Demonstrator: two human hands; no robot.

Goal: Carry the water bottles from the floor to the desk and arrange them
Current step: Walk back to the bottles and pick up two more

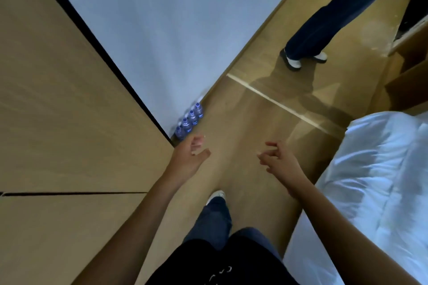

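Several small water bottles (pixel 189 121) with blue caps and labels stand in a row on the wooden floor, against the white wall where it meets a wooden cabinet. My left hand (pixel 190 156) hovers just below and right of the nearest bottle, fingers loosely curled, holding nothing. My right hand (pixel 279 158) is stretched out over the floor further right, fingers relaxed and empty. Neither hand touches a bottle. No desk is in view.
A tall wooden cabinet (pixel 69 99) fills the left side. A bed with white bedding (pixel 379 180) lies at the right. Another person's legs (pixel 324 18) stand on the floor at the upper right. My own leg and shoe (pixel 216 196) are below my hands.
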